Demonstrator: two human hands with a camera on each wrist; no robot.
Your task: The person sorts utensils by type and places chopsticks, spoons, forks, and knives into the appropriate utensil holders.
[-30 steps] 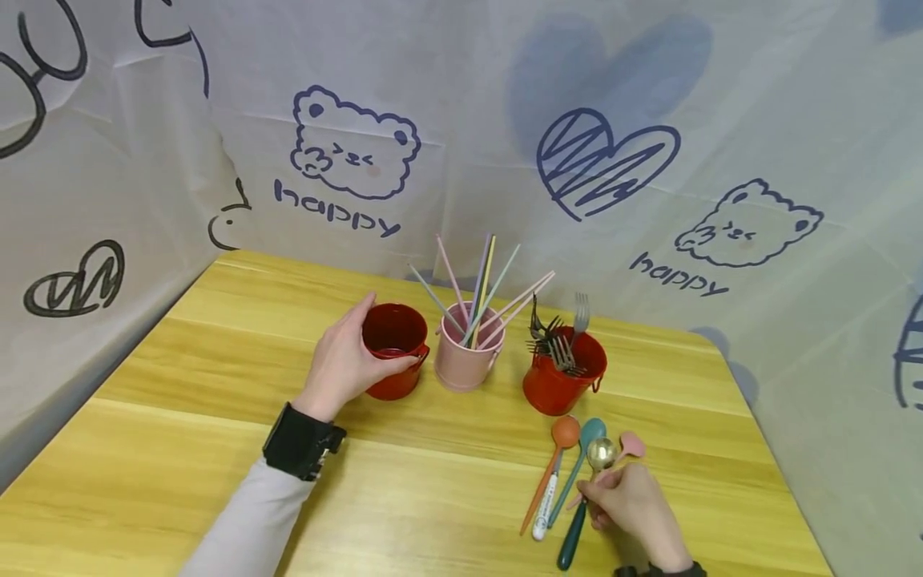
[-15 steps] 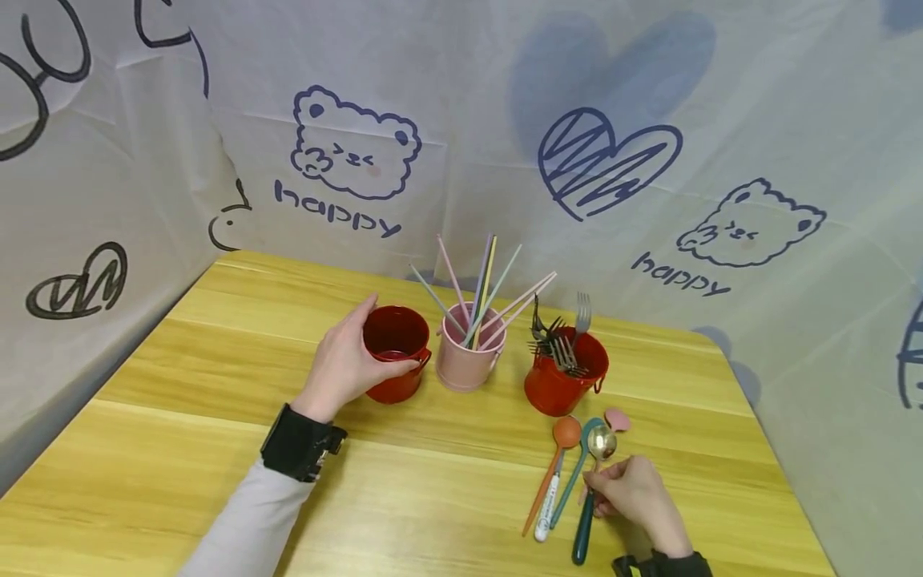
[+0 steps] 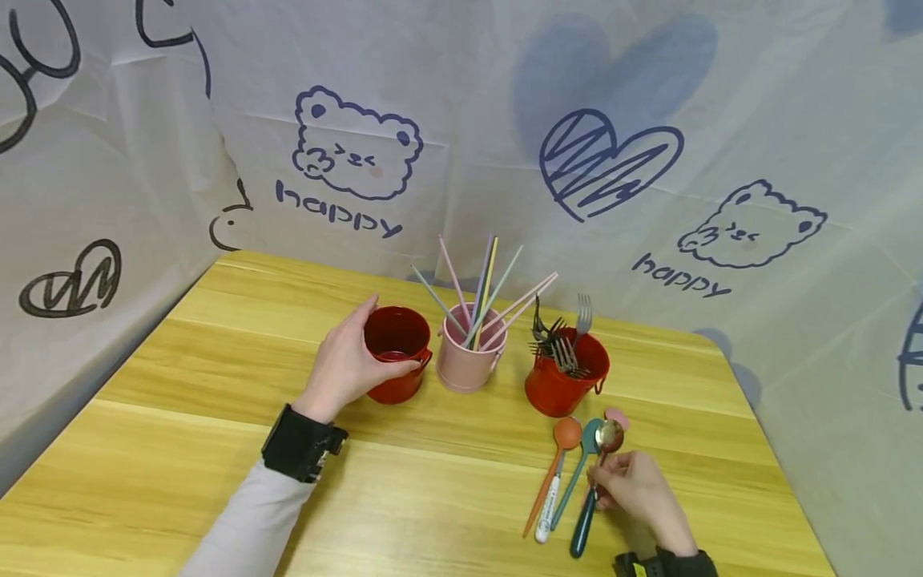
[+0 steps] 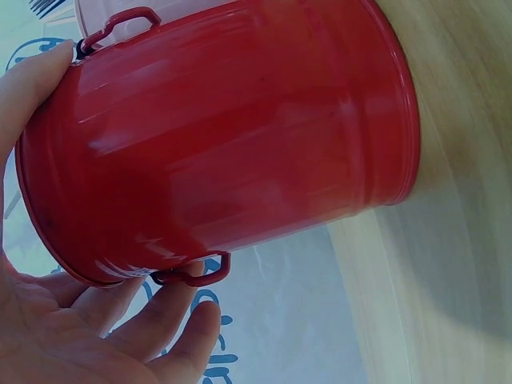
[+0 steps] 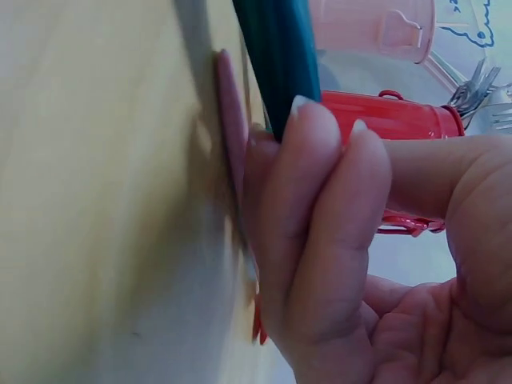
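In the head view, my left hand (image 3: 342, 365) grips the rim of a red bucket (image 3: 395, 391) standing on the table; its inside looks dark. The left wrist view shows the thumb and fingers around the bucket's (image 4: 216, 136) rim, near its two small handle loops. At the lower right, my right hand (image 3: 640, 490) pinches a gold spoon with a dark green handle (image 3: 585, 525) by its neck. Beside it lie an orange spoon (image 3: 567, 433), a teal spoon (image 3: 589, 438) and a white-handled utensil (image 3: 548, 509). A pink spoon (image 3: 617, 416) is partly hidden behind the gold one.
A pink bucket (image 3: 463, 369) with several thin coloured sticks stands right of the held bucket. Further right is a second red bucket (image 3: 555, 391) full of forks (image 3: 566, 357). White printed cloth (image 3: 476, 160) hangs behind the wooden table (image 3: 433, 481).
The gold spoon has shifted away from me and its bowl has turned. The pink spoon's head has slid up and left. My left hand stays on the red bucket.
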